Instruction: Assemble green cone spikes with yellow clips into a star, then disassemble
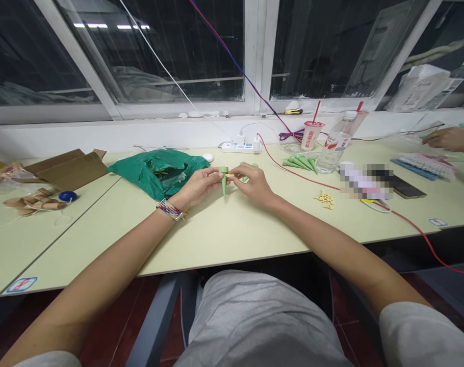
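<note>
My left hand [199,188], with a woven band on its wrist, is closed on a green cone-shaped spike [224,189]. The spike hangs point down, its wide cap at the top. My right hand [256,186] pinches a small yellow piece [230,175] against the spike's side, just under the cap. Whether the piece sits inside the spike I cannot tell. Behind my right fingers, more green plastic [254,165] shows in part. To the right lies a small pile of yellow pieces [324,198]; farther back several green spikes [301,162] lie together.
A torn green plastic bag [130,168] rests behind my left hand. Wooden pieces [41,201] and a cardboard box [69,171] are at far left. At right stand a water bottle [333,150] and a cup [312,136]. A red cable [408,220] crosses the table near another person's hand [446,138].
</note>
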A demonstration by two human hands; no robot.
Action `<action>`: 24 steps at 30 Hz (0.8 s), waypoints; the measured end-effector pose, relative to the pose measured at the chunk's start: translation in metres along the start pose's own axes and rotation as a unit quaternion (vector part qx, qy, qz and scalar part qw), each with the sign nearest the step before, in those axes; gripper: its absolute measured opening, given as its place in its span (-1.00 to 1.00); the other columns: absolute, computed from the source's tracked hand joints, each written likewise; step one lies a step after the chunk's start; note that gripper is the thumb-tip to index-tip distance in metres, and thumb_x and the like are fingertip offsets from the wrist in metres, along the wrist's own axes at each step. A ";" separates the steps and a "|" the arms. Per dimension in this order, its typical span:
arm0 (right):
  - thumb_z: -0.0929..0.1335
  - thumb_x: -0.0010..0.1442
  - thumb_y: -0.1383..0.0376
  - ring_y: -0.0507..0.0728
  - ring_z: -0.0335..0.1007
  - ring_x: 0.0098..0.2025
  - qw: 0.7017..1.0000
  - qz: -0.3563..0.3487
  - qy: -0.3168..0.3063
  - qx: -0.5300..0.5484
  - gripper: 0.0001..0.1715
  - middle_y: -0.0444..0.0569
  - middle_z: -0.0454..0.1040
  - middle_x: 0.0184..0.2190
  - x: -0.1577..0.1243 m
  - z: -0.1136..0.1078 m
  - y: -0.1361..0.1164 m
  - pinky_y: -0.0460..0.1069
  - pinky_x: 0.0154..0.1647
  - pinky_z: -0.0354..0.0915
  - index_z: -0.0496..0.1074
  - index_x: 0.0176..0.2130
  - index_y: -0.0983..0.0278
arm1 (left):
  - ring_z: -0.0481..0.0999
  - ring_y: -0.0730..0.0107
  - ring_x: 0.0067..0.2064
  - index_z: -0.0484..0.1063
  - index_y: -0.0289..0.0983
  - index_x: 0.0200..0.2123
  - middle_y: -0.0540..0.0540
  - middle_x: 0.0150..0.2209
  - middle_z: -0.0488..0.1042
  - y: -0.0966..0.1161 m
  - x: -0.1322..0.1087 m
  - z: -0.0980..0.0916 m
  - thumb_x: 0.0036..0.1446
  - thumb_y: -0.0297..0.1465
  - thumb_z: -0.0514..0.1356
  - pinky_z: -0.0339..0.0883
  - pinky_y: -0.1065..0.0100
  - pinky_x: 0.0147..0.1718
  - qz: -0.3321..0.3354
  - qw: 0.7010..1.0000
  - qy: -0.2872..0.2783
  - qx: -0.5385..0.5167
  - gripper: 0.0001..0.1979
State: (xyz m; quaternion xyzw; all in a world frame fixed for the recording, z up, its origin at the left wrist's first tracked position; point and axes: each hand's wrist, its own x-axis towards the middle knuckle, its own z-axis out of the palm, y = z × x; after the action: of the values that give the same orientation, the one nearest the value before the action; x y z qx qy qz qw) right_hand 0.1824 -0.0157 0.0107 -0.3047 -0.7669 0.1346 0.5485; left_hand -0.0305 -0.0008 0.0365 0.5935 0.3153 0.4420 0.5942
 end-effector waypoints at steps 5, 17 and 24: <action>0.42 0.37 0.05 0.16 0.60 -0.20 0.999 0.026 0.019 0.031 -0.73 0.01 0.66 -0.19 0.003 -0.002 0.000 0.07 -0.10 0.54 0.61 -0.17 0.17 | 0.68 0.15 -0.07 0.71 -0.31 -0.26 -0.22 -0.17 0.71 0.001 0.001 -0.002 -0.12 -0.22 0.64 0.57 0.20 0.01 -0.007 0.999 0.040 0.014 -0.60; 0.60 0.07 -0.04 0.13 0.58 -0.38 0.971 0.154 0.002 0.183 -0.58 -0.07 0.61 -0.46 0.006 -0.002 -0.005 0.03 -0.28 0.50 0.62 -0.32 0.24 | 0.71 0.11 -0.15 0.75 -0.29 -0.18 -0.23 -0.16 0.72 0.000 0.000 -0.004 -0.17 -0.16 0.65 0.61 0.08 0.03 0.064 0.993 0.059 0.081 -0.51; 0.65 -0.06 -0.08 0.12 0.57 -0.41 0.954 0.184 -0.016 0.236 -0.49 -0.07 0.60 -0.48 0.008 -0.001 -0.010 0.02 -0.31 0.51 0.58 -0.39 0.25 | 0.72 0.09 -0.20 0.74 -0.28 -0.23 -0.19 -0.25 0.71 0.002 -0.003 -0.001 -0.22 -0.19 0.67 0.65 0.05 -0.03 0.073 0.990 0.064 0.106 -0.53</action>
State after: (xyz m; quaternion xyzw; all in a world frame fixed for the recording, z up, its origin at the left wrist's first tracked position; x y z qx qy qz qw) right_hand 0.1784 -0.0190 0.0228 -0.2998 -0.6527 0.4151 0.5584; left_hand -0.0334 -0.0035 0.0380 0.6452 0.3536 0.4853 0.4724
